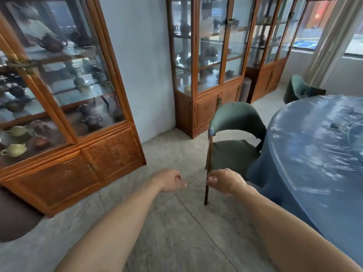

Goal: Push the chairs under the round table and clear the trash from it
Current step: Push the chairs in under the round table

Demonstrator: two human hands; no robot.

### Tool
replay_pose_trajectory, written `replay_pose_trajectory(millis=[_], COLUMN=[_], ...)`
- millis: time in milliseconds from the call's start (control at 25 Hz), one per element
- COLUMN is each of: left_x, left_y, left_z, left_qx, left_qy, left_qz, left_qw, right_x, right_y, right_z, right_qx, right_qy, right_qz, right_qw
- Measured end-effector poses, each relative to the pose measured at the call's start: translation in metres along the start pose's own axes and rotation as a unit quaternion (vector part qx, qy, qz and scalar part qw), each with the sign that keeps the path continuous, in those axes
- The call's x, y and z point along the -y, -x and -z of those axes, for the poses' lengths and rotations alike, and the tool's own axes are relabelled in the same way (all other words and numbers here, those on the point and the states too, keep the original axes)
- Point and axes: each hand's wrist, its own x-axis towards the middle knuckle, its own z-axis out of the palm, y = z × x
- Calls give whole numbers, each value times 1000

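A round table (306, 173) under a blue cloth and clear plastic fills the right side. On it lies a small dark thing (336, 125), too blurred to identify. A green chair (236, 118) with dark wooden legs stands at the table's left edge, its seat partly against the cloth. A second green chair (300, 89) stands at the far side. Both my arms reach forward over the floor. My left hand (170, 180) hangs with loosely curled fingers and holds nothing. My right hand (225, 180), also loosely curled, hovers in front of the near chair's back leg without gripping it.
Tall wooden display cabinets with teapots line the wall: one at the left (68, 95), others behind the chair (208, 65). A dark brown rounded object (15, 213) sits at the lower left. Grey tiled floor (167, 222) lies between cabinets and table.
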Motion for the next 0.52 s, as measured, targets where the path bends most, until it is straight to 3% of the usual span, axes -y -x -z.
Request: replay_pose_trajectory(millis=[520], left_x=[75], left_y=[-216], left_z=[90], left_qx=[10], left_qy=[-3], left_qz=[9], left_qw=[1000], right_x=[6], right_y=[-243], right_z=[33], right_qx=[13], right_qy=[15], right_qz=[3], right_qw=[1000])
